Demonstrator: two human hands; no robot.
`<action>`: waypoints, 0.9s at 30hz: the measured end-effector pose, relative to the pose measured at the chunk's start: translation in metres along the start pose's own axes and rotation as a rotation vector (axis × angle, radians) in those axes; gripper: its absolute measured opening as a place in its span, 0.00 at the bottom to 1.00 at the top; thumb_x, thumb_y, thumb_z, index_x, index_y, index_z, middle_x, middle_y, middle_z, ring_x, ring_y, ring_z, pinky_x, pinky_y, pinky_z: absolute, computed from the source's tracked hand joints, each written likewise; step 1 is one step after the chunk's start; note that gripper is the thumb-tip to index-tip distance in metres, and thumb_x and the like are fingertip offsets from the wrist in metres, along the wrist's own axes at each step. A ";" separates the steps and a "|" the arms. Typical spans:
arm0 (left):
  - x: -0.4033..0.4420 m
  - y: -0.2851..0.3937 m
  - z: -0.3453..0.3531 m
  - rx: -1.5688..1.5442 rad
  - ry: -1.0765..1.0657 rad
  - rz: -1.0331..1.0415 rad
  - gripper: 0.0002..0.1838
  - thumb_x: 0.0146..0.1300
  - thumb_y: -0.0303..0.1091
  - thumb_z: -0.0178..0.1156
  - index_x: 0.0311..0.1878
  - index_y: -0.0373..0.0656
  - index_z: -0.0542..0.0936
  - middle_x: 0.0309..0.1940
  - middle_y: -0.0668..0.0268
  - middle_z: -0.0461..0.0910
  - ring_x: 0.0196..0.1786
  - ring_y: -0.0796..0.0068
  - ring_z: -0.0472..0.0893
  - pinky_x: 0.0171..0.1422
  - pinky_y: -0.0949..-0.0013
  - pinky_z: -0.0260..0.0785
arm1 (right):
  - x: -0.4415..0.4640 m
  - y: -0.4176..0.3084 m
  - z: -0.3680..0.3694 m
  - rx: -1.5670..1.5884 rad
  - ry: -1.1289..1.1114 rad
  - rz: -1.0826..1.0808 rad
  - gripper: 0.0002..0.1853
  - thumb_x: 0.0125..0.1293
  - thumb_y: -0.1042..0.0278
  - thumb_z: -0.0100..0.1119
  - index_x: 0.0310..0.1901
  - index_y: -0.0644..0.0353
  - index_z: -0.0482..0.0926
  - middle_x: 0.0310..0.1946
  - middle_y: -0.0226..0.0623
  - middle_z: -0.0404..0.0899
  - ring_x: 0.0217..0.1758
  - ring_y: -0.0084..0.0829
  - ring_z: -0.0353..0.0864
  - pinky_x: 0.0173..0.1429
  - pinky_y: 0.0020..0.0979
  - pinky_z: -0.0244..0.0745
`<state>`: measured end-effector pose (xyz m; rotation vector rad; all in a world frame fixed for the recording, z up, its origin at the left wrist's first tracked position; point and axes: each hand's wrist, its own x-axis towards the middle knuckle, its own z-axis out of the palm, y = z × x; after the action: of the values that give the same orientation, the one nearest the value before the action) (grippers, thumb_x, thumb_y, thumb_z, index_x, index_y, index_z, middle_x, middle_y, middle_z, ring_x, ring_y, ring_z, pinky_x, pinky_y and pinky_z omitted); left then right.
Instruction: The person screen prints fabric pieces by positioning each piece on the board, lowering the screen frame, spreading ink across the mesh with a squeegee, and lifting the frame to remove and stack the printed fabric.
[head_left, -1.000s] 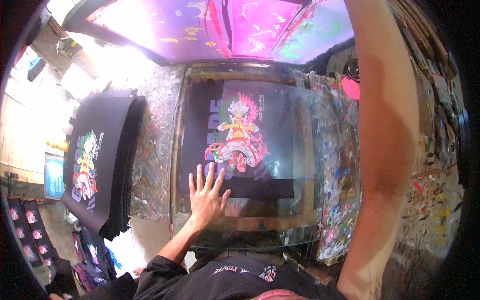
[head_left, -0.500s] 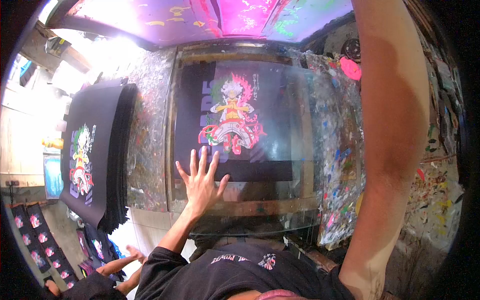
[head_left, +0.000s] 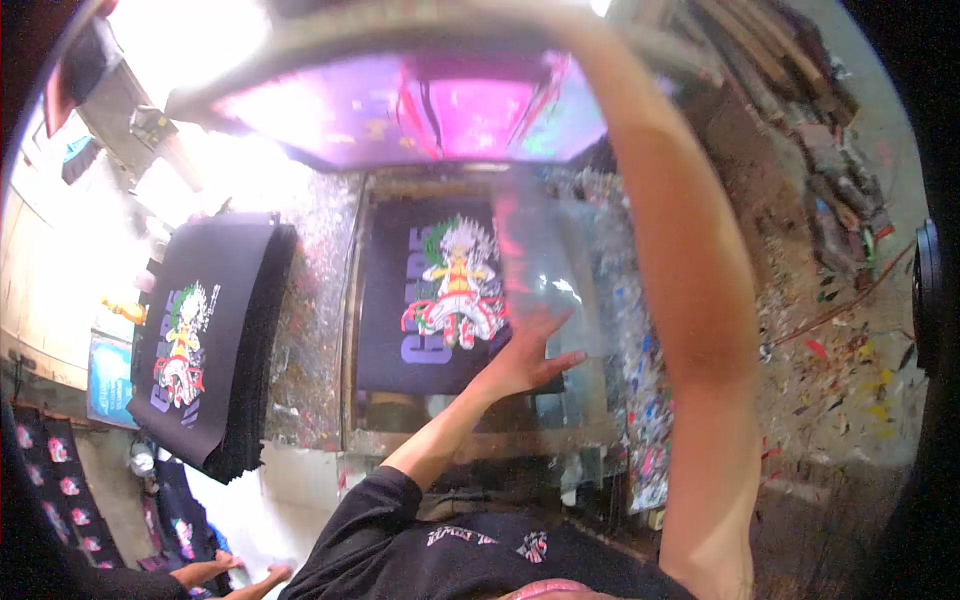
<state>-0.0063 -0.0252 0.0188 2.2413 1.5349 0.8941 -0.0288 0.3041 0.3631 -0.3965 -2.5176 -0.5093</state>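
Spread rather than clenched, the left hand was over the right side of the dark panel, its thumb apart from its blurred fingers; whether it was touching the clear sheet there could not be told. The right arm reached up to the top edge, where the hand was lost in blur, so its state could not be told either. Half a second earlier the left hand had been at the panel's lower left, and the sheet had appeared to lie across the whole print. By this moment the sheet's edge crossed just right of the printed figure, leaving figure and purple lettering bare. Pink flames had gone from beside the white hair, and a pink streak was blurred along the sheet, which suggested that the pink belonged to it and that the work had turned from laying the sheet over the panel to drawing it aside. The panel lay flat on the paint-spattered bench. Beyond it stood the pink and purple screen; to the left was a stack of printed panels, and at lower left showed a co-worker's hands.
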 end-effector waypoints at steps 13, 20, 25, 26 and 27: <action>-0.114 -0.046 -0.213 0.688 0.198 -0.140 0.21 0.49 0.23 0.72 0.50 0.38 0.82 0.45 0.53 0.84 0.50 0.56 0.83 0.59 0.50 0.71 | -0.230 -0.326 -0.023 -0.064 -0.122 0.488 0.28 0.70 0.36 0.59 0.48 0.57 0.84 0.42 0.45 0.88 0.56 0.43 0.86 0.70 0.57 0.66; -0.178 -0.069 -0.136 0.400 0.025 -0.204 0.26 0.52 0.49 0.79 0.46 0.41 0.81 0.43 0.60 0.79 0.53 0.59 0.77 0.63 0.55 0.66 | -0.325 -0.341 0.048 0.233 -0.446 0.394 0.11 0.73 0.51 0.61 0.39 0.48 0.80 0.26 0.35 0.86 0.31 0.35 0.90 0.41 0.47 0.82; -0.176 -0.080 -0.136 0.325 0.016 -0.241 0.27 0.51 0.51 0.79 0.45 0.42 0.80 0.41 0.61 0.77 0.51 0.59 0.76 0.61 0.55 0.65 | -0.324 -0.300 0.095 0.013 -0.171 0.140 0.05 0.72 0.57 0.62 0.42 0.45 0.80 0.28 0.30 0.85 0.30 0.28 0.87 0.52 0.50 0.80; -0.176 -0.082 -0.136 0.339 -0.003 -0.256 0.27 0.51 0.52 0.79 0.44 0.42 0.80 0.41 0.62 0.77 0.50 0.59 0.76 0.61 0.55 0.64 | -0.311 -0.274 0.117 -0.041 -0.105 0.127 0.04 0.74 0.57 0.59 0.43 0.43 0.80 0.26 0.27 0.85 0.28 0.25 0.86 0.49 0.47 0.80; -0.176 -0.084 -0.134 0.327 0.008 -0.263 0.28 0.49 0.51 0.80 0.44 0.43 0.80 0.40 0.63 0.77 0.50 0.58 0.76 0.61 0.55 0.64 | -0.296 -0.244 0.145 -0.119 -0.076 0.114 0.05 0.73 0.55 0.61 0.44 0.42 0.80 0.27 0.28 0.86 0.30 0.28 0.88 0.49 0.47 0.81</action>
<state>-0.1952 -0.1674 0.0181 2.1657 2.0468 0.6129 0.0564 0.0995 0.0184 -0.6115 -2.5260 -0.6106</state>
